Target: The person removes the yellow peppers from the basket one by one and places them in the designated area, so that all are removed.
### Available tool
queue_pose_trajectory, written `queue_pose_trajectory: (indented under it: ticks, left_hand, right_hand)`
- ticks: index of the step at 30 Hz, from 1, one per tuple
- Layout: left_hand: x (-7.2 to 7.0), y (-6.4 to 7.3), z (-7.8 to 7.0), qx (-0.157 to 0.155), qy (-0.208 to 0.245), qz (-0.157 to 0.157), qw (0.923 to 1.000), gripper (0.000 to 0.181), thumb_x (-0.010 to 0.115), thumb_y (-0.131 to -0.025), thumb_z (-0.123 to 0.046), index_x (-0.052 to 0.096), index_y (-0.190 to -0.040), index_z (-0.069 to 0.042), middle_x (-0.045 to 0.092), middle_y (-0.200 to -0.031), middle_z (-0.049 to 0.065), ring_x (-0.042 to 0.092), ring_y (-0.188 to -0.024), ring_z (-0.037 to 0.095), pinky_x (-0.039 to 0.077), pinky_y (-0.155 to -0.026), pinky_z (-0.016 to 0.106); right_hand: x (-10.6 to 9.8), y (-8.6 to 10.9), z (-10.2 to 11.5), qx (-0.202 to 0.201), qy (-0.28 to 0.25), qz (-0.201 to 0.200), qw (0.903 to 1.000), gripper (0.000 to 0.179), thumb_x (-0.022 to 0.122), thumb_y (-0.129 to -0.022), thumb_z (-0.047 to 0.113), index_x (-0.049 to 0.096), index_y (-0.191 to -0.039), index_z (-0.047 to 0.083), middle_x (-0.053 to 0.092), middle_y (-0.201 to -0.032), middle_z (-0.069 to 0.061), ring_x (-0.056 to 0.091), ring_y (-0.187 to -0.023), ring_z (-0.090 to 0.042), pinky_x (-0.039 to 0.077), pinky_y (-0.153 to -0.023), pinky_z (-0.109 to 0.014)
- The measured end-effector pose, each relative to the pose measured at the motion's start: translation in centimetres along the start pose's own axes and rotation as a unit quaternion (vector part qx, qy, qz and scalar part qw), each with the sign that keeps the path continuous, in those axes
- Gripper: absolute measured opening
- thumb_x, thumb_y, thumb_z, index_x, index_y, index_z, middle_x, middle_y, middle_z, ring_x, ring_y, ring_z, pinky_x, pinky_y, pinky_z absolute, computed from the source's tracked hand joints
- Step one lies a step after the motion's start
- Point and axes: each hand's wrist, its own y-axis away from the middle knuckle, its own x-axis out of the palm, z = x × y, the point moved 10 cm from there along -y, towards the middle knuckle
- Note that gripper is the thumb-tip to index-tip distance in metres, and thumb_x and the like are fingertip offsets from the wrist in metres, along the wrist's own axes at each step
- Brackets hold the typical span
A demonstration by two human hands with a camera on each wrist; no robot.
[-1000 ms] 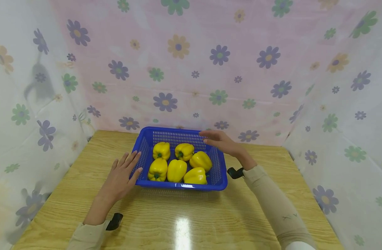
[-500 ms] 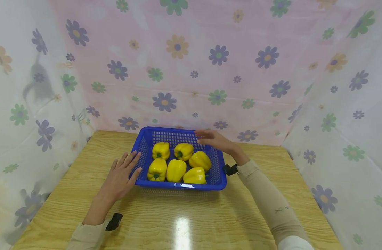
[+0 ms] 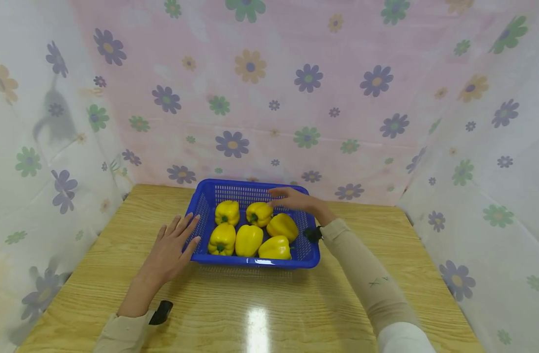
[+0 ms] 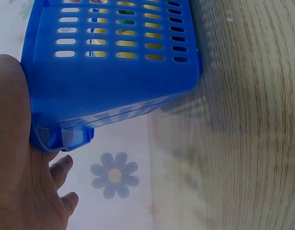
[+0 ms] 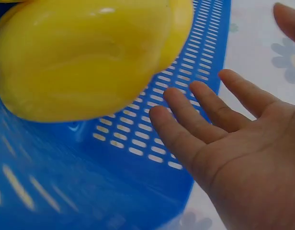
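Note:
Several yellow bell peppers lie in a blue plastic basket on the table. My left hand rests on the basket's left rim with its fingers straight; the left wrist view shows this hand along the rim beside the slotted wall. Over the basket's back right part reaches my right hand, its fingertips right by the back pepper nearest it. In the right wrist view the right hand has its fingers spread and holds nothing, with a large yellow pepper in front of it.
The wooden table extends around the basket. A flowered curtain stands close behind the basket, and more flowered sheets hang at the left and right sides.
My right hand has moved left and lower over the basket, toward the back pepper. The left hand has stayed at the left rim, and the peppers lie as before.

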Motion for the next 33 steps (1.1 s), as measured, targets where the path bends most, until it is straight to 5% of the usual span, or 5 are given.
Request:
queue_pose_trajectory:
  ticks: [8,18,33]
  left_hand:
    - [0.1,0.0,0.1,0.0,-0.002,0.001,1.0,0.058,0.041,-0.11,-0.036,0.03,-0.161,-0.011,0.026,-0.166,0.019,0.017,-0.153,0.048,0.01,-0.119,0.071]
    - [0.0,0.0,-0.1,0.003,-0.004,-0.002,1.0,0.058,0.042,-0.11,-0.035,0.031,-0.161,-0.01,0.027,-0.166,0.02,0.017,-0.153,0.048,0.01,-0.119,0.071]
    - [0.0,0.0,-0.2,0.002,-0.004,-0.006,1.0,0.057,0.043,-0.11,-0.034,0.032,-0.16,-0.009,0.028,-0.165,0.021,0.019,-0.152,0.049,0.012,-0.119,0.071]
  right_hand:
    - [1.4,-1.9,-1.3,0.013,0.028,0.021,0.9993,0.068,0.062,-0.101,0.034,0.037,-0.158,0.008,0.034,-0.164,-0.015,0.032,-0.151,-0.036,0.031,-0.121,-0.054]
    - [2.5,-2.0,-2.1,0.04,0.041,0.036,0.9977,0.067,0.062,-0.101,0.029,0.037,-0.156,0.0,0.041,-0.158,-0.021,0.042,-0.143,-0.037,0.034,-0.12,-0.051]
    - [2.3,-2.6,-2.0,0.012,0.023,0.008,0.9996,0.055,0.068,-0.097,0.019,0.051,-0.146,0.0,0.052,-0.15,-0.02,0.047,-0.141,-0.036,0.04,-0.117,-0.049]
